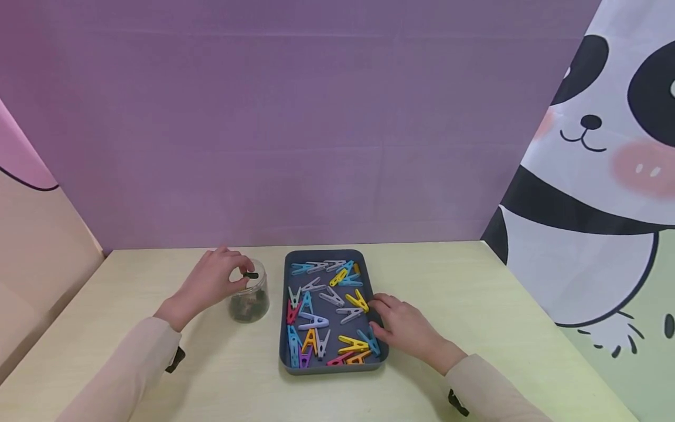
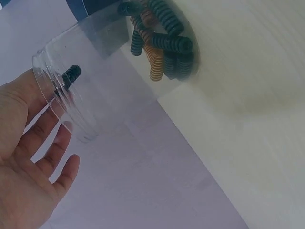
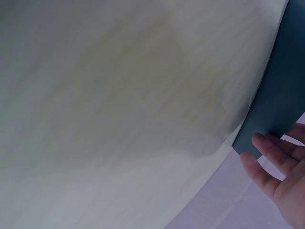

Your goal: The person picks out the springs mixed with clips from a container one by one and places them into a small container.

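My left hand (image 1: 213, 280) pinches a short dark green coil spring (image 2: 71, 76) at the mouth of a clear jar (image 1: 250, 308). In the left wrist view the spring shows through the wall near the threaded neck, and the other fingers are spread outside. Several dark green springs (image 2: 164, 16) and an orange spring (image 2: 156, 64) lie at the jar's bottom. My right hand (image 1: 406, 328) rests at the right side of a dark grey tray (image 1: 337, 370), fingers at its rim. In the right wrist view its loosely bent fingertips meet the tray's outer wall (image 3: 279, 81).
Many coloured clothespins lie scattered in the tray, among them a yellow clothespin (image 1: 357, 300) close to my right fingers. The jar stands left of the tray on a pale wooden table (image 1: 453, 281). A purple backdrop (image 1: 295, 129) rises behind, with a panda-print cloth (image 1: 580, 199) at right.
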### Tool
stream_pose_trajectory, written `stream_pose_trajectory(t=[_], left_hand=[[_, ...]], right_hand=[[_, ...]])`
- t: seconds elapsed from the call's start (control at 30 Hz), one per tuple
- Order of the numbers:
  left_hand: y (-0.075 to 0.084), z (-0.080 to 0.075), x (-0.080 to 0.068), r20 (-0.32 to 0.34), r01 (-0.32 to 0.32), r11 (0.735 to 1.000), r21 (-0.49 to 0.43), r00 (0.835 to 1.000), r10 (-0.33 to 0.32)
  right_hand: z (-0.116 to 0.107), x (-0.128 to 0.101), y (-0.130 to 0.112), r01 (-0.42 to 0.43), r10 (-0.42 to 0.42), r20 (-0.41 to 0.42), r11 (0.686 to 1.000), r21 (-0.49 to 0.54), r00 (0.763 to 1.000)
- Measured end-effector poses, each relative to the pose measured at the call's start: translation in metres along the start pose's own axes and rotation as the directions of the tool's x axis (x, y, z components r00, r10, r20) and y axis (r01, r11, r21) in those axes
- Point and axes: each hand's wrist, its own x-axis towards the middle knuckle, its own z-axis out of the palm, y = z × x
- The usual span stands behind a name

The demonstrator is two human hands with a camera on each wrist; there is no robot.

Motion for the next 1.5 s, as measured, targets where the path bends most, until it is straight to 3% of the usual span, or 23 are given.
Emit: stream_pose_trajectory(t=[0.8,1.1,1.5], left_hand=[[-0.003,0.002,0.003,0.025,0.011,1.0,0.007,1.0,-0.011],[0.008,-0.001,0.013,0.005,-0.008,1.0,0.025,1.0,0.008],[0.03,0.002,0.026,0.038,-0.013,0.999,0.04,0.999,0.012]], right_hand=[[0.002,0.001,0.001,0.018,-0.018,-0.019,1.0,0.002,1.0],[0.003,0.0,0.002,0.007,-0.007,-0.019,1.0,0.001,1.0],[0.003,-0.001,0.002,-0.007,0.008,-0.01,1.0,0.01,1.0]])
